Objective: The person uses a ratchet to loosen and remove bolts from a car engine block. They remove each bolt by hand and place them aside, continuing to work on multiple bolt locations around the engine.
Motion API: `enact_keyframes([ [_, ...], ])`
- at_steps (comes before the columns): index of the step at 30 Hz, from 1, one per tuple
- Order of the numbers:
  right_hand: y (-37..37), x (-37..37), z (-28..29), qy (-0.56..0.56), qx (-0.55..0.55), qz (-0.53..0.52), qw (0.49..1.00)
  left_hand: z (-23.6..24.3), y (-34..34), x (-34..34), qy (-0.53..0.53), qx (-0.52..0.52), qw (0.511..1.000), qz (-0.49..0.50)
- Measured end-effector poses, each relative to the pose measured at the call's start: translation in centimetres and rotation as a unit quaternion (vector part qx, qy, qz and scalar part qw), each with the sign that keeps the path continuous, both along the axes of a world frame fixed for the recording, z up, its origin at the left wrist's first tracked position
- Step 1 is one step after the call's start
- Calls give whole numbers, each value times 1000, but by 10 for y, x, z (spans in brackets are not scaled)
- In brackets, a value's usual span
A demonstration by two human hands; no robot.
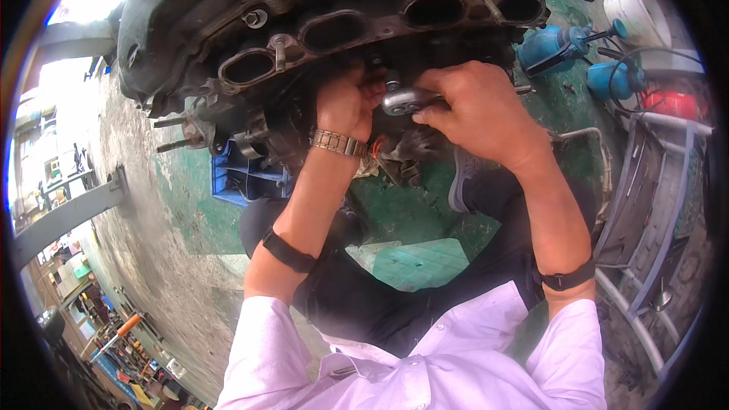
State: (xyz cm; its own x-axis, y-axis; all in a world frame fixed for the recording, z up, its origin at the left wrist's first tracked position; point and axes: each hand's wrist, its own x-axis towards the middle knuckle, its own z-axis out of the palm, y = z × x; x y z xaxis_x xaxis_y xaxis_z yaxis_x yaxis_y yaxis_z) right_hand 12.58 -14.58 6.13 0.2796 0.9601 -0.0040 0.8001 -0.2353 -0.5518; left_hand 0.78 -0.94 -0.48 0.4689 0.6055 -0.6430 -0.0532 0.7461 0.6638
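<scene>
A dark, greasy engine (182,38) spans the top of the head view, with a row of oval ports and studs facing me. My right hand (478,110) is closed around the handle of a ratchet wrench (402,101). The ratchet's round metal head points left, and its socket end goes up into the shadow under the ports. Right beside that head, my left hand (343,106) reaches under the engine's edge with its fingers curled. Whatever those fingertips touch or hold is lost in the dark.
Below the engine lie a crumpled rag (399,167) and a blue compartment tray (228,182). Blue jack-like tools (550,49) and a white bucket (642,11) stand at the right, above a metal frame (630,307). A grey beam (68,220) and cluttered shelving (83,304) are at the left.
</scene>
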Motion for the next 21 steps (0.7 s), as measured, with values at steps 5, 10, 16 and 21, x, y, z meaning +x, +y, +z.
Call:
enact_keyframes([
  [5,8,-3,-6,-12,27,2,1000,-15,7,-7,-17,14,1000,-22],
  [10,15,-1,-7,2,19,-1,1000,-27,12,-7,-48,-41,998,-16],
  [16,21,-1,-10,-7,10,-15,1000,-23,13,-8,-58,-27,997,-34],
  [21,23,0,-15,-1,-10,-25,1000,-20,12,-9,-58,-29,997,-44],
])
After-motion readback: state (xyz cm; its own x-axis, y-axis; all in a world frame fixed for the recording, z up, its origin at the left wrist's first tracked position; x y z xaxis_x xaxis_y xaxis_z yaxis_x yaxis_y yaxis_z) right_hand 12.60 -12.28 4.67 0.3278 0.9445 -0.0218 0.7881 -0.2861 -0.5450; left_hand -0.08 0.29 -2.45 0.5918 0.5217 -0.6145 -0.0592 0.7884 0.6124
